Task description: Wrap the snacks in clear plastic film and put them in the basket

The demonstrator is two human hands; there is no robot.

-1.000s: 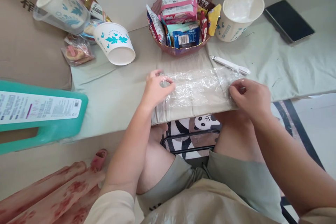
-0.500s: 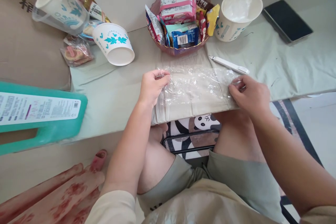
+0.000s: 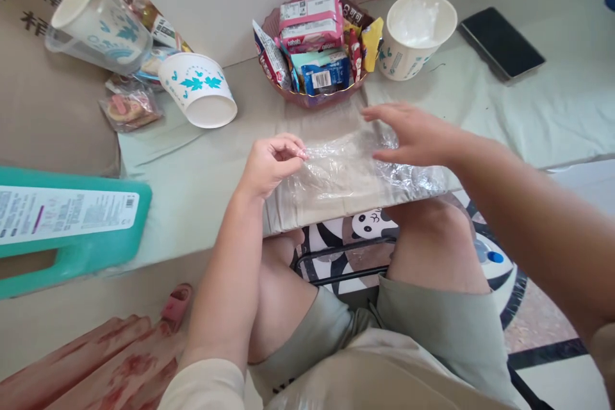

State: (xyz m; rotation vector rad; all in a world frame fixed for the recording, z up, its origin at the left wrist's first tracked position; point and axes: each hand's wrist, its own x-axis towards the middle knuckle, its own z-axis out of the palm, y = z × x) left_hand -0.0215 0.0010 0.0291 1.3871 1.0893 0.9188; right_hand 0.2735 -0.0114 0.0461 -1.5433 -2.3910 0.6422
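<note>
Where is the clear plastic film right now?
In the head view, the clear plastic film is near mid-frame, right of the left hand pinching it, on the near side of the snack bowl.

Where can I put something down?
One bare patch of cloth lies between the phone and the right forearm. Another lies between the green container, the left hand and the paper cup near the cookie packet. It's crowded at the back, around the snack bowl, and clear film takes up space between the hands.
</note>
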